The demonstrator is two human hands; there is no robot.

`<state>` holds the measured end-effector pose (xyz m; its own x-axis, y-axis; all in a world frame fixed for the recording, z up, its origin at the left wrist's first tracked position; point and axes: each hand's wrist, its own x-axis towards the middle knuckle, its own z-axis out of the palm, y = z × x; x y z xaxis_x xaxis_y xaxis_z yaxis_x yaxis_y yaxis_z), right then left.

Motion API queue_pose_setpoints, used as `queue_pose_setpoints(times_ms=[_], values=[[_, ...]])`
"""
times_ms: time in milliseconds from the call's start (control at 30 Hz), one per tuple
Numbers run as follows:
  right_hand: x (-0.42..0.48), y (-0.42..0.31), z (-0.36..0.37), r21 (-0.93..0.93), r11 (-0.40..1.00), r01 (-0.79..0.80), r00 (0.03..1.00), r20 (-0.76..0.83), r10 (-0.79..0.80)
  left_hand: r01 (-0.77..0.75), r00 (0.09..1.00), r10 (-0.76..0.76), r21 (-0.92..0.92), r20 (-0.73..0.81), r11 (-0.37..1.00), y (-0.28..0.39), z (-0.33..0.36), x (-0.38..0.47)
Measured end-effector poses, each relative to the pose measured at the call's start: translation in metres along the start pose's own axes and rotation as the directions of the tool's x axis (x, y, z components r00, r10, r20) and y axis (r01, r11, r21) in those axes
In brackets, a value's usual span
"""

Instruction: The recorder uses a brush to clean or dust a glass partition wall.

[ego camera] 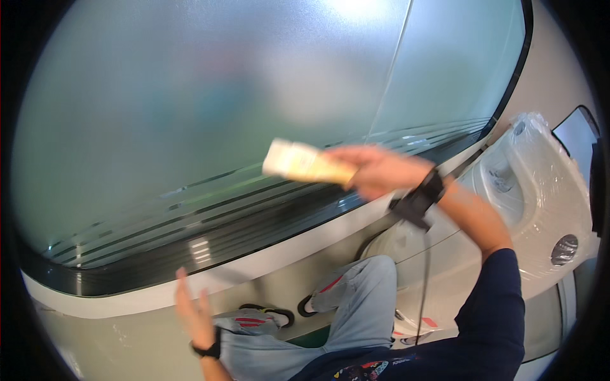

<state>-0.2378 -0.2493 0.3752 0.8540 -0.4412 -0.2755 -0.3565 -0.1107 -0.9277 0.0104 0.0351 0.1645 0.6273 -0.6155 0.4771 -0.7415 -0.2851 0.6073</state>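
A pale-bristled brush or similar flat tool with a yellow body (310, 164) is in my right hand (383, 170); blur hides its exact kind. That hand reaches out in front of a large frosted glass pane (228, 105), above its striped lower edge. Whether the tool touches the glass I cannot tell. My left hand (193, 309) is raised at the lower left, fingers extended and holding nothing, near the pale ledge below the pane. Black bands circle both wrists, and a dark cable hangs from the right one.
Beneath the glass runs a pale ledge (305, 247). To the right stands a large white moulded unit (538, 190) covered in clear plastic film, with a round dark vent (564, 250). My bent knees and feet are below, close to the wall.
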Motion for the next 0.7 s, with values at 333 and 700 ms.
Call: queue_pose_setpoints(times_ms=[333,700], values=[[-0.111,-0.120,-0.166,-0.670,0.681,0.295,0.735,-0.296,-0.610,0.625,0.779,-0.512,0.506,-0.362,0.594,-0.020,-0.200,-0.108],[0.033,0.195,-0.047,-0.769,0.639,-0.024,0.321,-0.611,-0.723,-0.010,0.991,-0.024,0.250,0.130,0.968,-0.026,-0.065,-0.023]])
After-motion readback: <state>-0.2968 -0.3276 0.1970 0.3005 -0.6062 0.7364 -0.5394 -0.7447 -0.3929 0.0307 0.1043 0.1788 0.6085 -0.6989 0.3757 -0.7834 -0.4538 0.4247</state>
